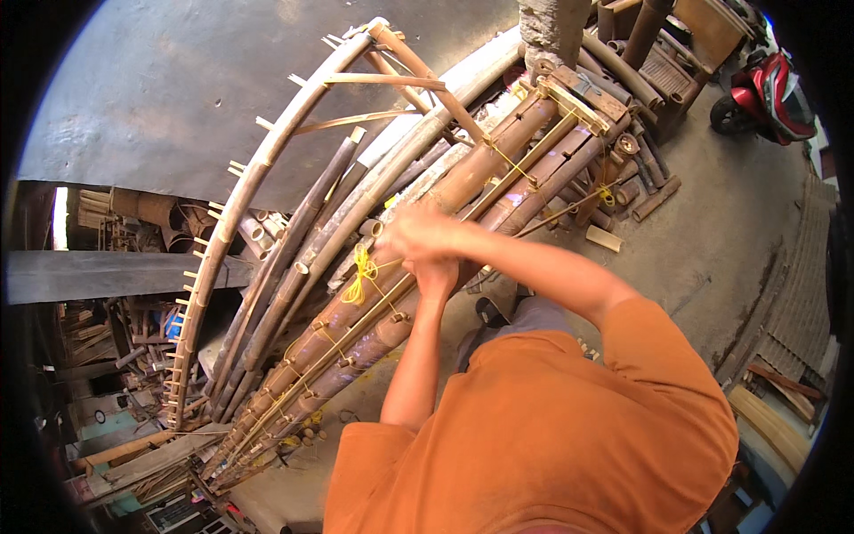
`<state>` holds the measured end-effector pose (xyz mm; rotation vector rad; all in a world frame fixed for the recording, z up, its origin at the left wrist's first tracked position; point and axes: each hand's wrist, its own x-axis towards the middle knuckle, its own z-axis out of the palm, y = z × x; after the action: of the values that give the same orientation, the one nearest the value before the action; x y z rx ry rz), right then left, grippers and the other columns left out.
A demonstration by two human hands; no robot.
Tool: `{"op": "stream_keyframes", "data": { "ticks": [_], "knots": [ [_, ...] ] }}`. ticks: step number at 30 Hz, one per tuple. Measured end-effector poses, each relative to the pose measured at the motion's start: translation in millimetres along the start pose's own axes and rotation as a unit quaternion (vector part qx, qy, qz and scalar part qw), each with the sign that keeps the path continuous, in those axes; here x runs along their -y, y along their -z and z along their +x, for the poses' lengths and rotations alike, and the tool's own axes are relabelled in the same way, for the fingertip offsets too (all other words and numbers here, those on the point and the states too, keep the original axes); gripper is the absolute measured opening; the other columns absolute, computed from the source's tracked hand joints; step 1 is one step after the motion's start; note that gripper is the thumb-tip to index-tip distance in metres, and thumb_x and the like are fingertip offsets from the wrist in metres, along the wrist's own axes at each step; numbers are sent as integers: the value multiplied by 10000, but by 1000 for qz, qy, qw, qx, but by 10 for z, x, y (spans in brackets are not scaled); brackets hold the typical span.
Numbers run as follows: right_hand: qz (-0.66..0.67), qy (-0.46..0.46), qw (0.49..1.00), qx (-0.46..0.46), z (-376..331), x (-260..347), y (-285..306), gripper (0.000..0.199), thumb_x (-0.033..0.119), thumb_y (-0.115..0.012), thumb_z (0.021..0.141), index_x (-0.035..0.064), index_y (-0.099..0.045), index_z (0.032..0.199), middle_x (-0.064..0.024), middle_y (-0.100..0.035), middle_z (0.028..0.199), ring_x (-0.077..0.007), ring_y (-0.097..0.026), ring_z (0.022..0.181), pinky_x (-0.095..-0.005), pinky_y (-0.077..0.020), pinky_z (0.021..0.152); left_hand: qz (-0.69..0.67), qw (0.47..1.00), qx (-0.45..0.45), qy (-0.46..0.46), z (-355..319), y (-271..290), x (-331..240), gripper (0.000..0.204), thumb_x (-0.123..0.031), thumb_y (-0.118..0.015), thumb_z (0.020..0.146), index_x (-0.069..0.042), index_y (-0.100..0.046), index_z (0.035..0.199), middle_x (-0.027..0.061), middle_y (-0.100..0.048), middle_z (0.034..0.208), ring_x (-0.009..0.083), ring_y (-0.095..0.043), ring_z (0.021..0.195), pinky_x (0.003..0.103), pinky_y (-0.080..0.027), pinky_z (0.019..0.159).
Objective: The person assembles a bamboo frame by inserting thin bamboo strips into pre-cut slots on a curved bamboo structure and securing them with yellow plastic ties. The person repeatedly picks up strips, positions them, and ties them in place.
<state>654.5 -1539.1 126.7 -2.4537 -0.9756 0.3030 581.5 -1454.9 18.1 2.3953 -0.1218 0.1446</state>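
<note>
Right forearm angles up-left, right hand blurred, finger pose unreadable. Left forearm points up, leaning slightly right, left hand just below the right one, partly hidden. Hands overlap in view, can't tell if they touch or grip

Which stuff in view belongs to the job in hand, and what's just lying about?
Apparently in the job:
- long brown bamboo poles lashed together, under the hands
- looped yellow cord bundle on them
- right hand and left hand, grip blurred

Apparently just about:
- red-and-black scooter
- short pale bamboo offcut on the floor
- long grey beam
</note>
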Motion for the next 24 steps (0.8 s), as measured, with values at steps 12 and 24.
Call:
{"op": "stream_keyframes", "data": {
  "ticks": [12, 24],
  "knots": [
    [213, 9, 958, 192, -1444, -248, -353, 404, 285, -491, 967, 8, -639, 713, -233, -626, 710, -419, -622, 807, -491, -476, 817, 54, 996, 33, 68, 85, 155, -106, 279, -273, -500, 994, -92, -712, 1017, 180, -699, 907, 316, -662, 859, 435, -411, 784],
    [254, 29, 952, -167, -1663, -202, -1196, 393, 202, -578, 903, 50, -514, 546, -167, -544, 571, -357, -564, 630, -420, -455, 889, -332, 943, 20, -8, 123, 960, -534, 234, -170, -560, 978, 23, -692, 994, 125, -699, 961, 195, -653, 899, 371, -498, 908]
  ]
}}
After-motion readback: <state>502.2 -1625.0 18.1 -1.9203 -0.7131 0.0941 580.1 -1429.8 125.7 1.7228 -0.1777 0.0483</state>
